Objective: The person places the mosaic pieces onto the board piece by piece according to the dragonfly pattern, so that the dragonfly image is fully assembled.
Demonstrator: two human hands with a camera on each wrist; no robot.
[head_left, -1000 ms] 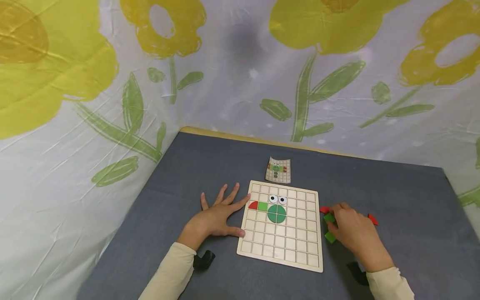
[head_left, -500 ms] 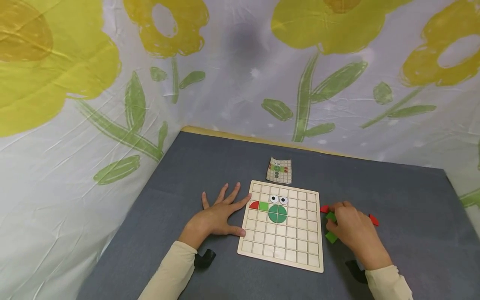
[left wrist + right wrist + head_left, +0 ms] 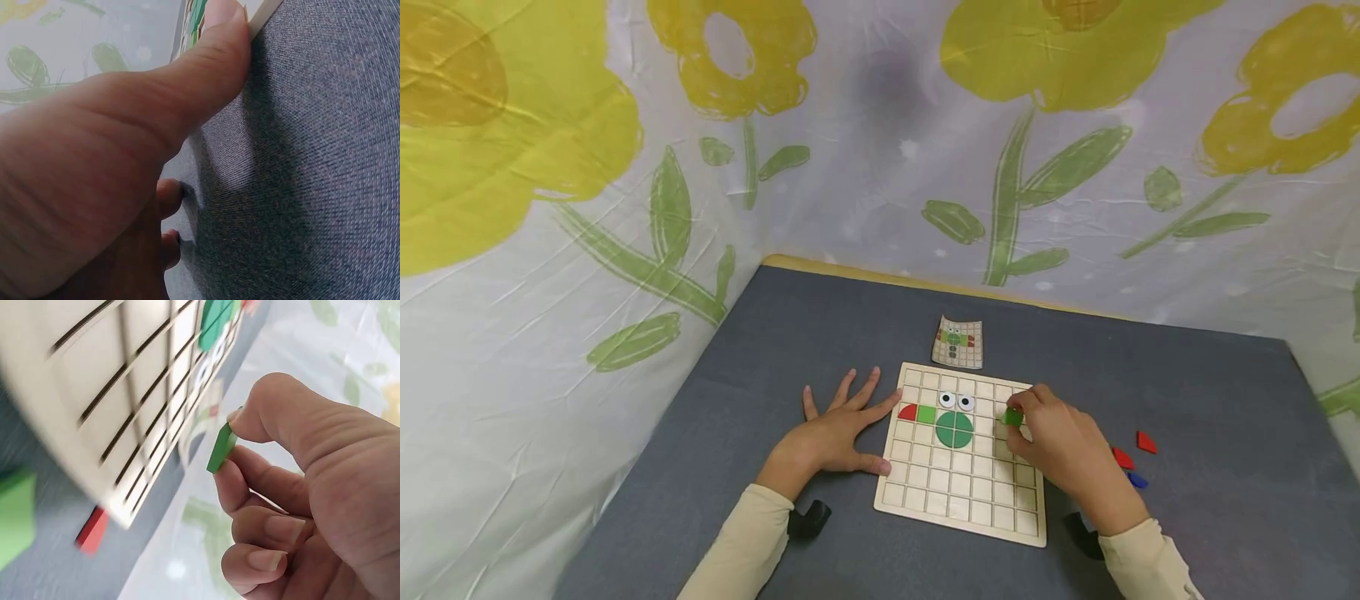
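A square wooden grid board (image 3: 927, 501) lies on the dark table. My left hand (image 3: 831, 439) is spread flat at its left side, thumb and index fingertip at the board's edge. In the left wrist view the thumb (image 3: 212, 69) reaches onto that edge. My right hand (image 3: 1063, 446) pinches a small green square tile (image 3: 220, 450) between thumb and index finger, over the board's right part. On the board sit a dark green circle (image 3: 954, 430) of quarter pieces, two eye pieces (image 3: 957, 402), a light green square (image 3: 927, 414) and a red quarter piece (image 3: 907, 412).
Behind the board stands a small curled picture card (image 3: 957, 342) showing a similar pattern. Right of the board lie red quarter pieces (image 3: 1146, 442) and a blue piece (image 3: 1138, 480). The right wrist view also shows a loose green tile (image 3: 15, 515). A flower-printed cloth (image 3: 880, 167) hangs behind.
My right hand has lifted a green square tile from the loose pieces and moved left over the board, uncovering the red and blue pieces. The left hand has stayed in place.
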